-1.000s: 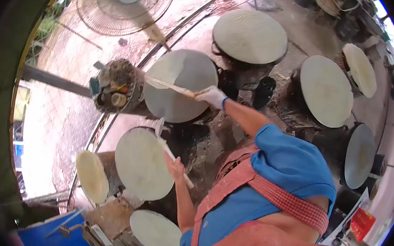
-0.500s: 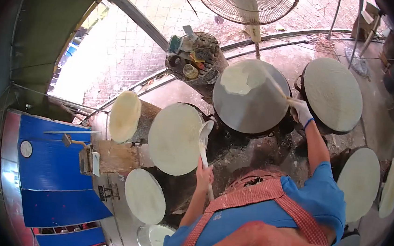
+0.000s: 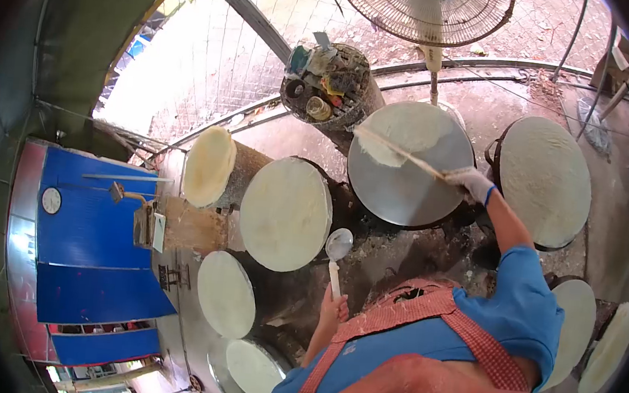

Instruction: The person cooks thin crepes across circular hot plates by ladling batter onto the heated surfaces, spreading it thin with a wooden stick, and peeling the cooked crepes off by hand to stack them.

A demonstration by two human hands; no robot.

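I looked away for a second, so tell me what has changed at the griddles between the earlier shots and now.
The gloved right hand has swept its long stick across the grey griddle, spreading the pale sheet wider over its far side. The left hand has lowered the ladle off the round sheet. Both hands keep their tools; the fan stays put.

The person stands at 6 o'clock inside a ring of round griddles: the one under the stick (image 3: 400, 154) lies at 12 o'clock (image 3: 413, 183), another at 1 o'clock (image 3: 548, 179), one at 10 o'clock (image 3: 287, 213), and smaller ones at 9 o'clock (image 3: 226, 293) and 8 o'clock (image 3: 253, 369). The right hand (image 3: 473, 184) holds the stick over the 12 o'clock griddle, while the left hand (image 3: 333, 308) holds a ladle (image 3: 338, 247) between the 10 and 12 o'clock griddles. A bucket (image 3: 328, 85) sits behind the ring at 11 o'clock, with a fan (image 3: 428, 8) beyond it at 12 o'clock.
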